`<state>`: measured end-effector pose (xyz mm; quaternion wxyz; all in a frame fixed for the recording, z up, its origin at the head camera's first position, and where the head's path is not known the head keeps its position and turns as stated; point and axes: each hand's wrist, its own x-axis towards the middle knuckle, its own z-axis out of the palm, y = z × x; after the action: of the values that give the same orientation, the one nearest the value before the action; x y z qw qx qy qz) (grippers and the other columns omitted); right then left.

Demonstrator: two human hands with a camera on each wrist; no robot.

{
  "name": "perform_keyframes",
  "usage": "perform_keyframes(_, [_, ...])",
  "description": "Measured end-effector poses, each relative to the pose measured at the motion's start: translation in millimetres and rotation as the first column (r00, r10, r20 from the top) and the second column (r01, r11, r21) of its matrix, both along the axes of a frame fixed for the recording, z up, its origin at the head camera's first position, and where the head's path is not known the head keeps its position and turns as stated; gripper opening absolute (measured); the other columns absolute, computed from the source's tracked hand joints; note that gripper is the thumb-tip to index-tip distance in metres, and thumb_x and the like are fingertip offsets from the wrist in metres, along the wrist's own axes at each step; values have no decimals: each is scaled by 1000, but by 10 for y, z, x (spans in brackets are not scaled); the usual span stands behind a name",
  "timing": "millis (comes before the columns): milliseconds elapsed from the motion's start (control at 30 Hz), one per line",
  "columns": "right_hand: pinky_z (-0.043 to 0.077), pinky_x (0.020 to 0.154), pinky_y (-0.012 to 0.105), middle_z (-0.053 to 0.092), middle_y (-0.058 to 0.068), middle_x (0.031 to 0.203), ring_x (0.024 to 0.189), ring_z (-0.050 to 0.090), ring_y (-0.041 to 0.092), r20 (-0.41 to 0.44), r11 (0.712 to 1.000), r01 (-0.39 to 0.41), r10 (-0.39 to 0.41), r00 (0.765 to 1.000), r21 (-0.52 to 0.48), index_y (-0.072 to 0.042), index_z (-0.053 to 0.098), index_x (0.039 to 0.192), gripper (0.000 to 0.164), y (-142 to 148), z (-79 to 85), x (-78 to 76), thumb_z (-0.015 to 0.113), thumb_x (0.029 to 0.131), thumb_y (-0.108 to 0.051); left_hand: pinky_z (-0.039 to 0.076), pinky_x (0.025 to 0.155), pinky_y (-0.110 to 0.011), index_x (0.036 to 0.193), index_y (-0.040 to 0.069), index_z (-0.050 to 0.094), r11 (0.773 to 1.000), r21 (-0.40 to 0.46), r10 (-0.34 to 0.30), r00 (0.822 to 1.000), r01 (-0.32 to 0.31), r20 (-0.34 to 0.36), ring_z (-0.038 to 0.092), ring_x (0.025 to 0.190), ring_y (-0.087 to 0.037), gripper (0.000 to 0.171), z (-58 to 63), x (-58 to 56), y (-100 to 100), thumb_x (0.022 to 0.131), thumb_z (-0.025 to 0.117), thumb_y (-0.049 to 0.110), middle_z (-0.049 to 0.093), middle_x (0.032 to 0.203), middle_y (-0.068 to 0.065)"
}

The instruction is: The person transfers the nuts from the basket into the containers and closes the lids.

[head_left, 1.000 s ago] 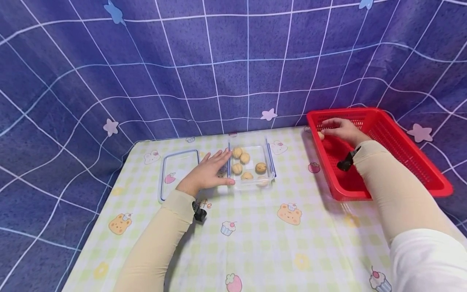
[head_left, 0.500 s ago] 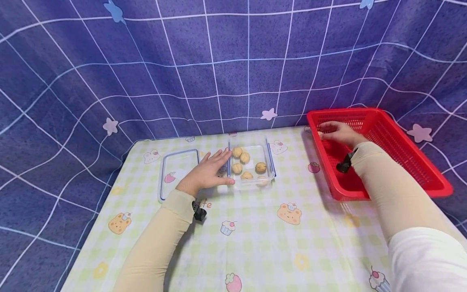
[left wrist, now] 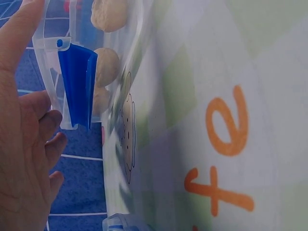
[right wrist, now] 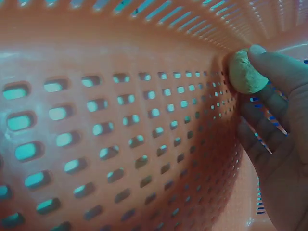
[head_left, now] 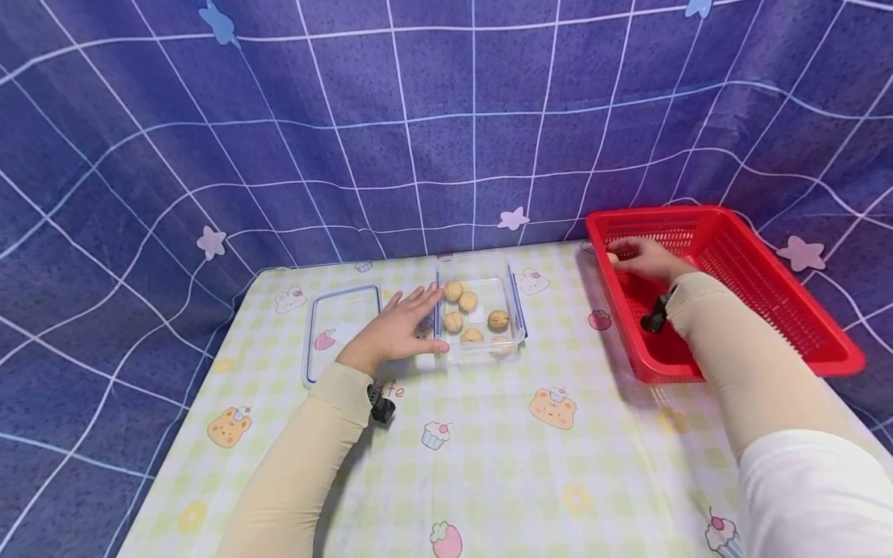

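Note:
A clear plastic food container (head_left: 481, 351) with several walnuts (head_left: 498, 320) in it stands near the back of the table. My left hand (head_left: 394, 328) rests against its left side, fingers spread and thumb by the front corner. In the left wrist view a blue locking flap (left wrist: 79, 86) hangs beside that hand's fingers. Inside the red plastic basket (head_left: 623, 333), at its far left corner, my right hand (head_left: 647, 260) pinches a walnut (right wrist: 245, 72) between thumb and fingers. The sleeve and forearm cover part of the basket floor.
Left of the container, a clear lid with a blue seal (head_left: 342, 329) lies flat, partly behind my left hand. A checked cloth (head_left: 502, 465) covers the table. A blue gridded curtain (head_left: 446, 155) hangs right behind the table's back edge.
My right hand has sunk slightly lower in the basket's far left corner, and its fingers have closed around the walnut there. The left hand and the container have not moved.

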<state>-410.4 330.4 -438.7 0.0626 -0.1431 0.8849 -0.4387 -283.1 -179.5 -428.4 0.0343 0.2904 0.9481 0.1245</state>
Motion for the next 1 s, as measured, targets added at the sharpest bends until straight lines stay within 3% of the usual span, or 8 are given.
perform_keyframes(267, [43,75,11,64,28,115,90,55,6,-72,996,-28,34,997,81,16,58,124,37,-51,-33,-23,69,92,1,-2,125,-50,163,13,17,1000,2,4,1000,-4,-12,11,155,-28,107,-11,-4,-1,86,63,70,15,169,-7])
perform_keyframes(600, [42,72,10,66,26,109,85,55,3,-86,994,-24,34,996,111,17,59,120,35,-61,-43,-37,70,92,-2,-1,125,-52,163,12,17,1000,-12,0,1000,0,-6,13,155,-32,108,21,3,3,86,61,73,14,169,-7])
perform_keyframes(800, [46,69,16,66,22,104,82,56,8,-58,996,-22,27,998,88,16,59,119,35,-61,50,-26,70,91,-2,-1,125,-51,164,14,16,1000,-14,2,1000,-3,-14,13,155,-31,107,31,-10,-2,86,61,73,15,169,-6])
perform_keyframes(1000, [47,68,16,68,17,100,78,56,5,-70,995,43,-37,997,88,13,61,119,40,6,151,-32,75,90,-10,0,125,-52,163,14,16,1000,-6,-4,1000,4,-17,13,155,-30,111,1,-4,-3,84,54,81,15,169,-6])
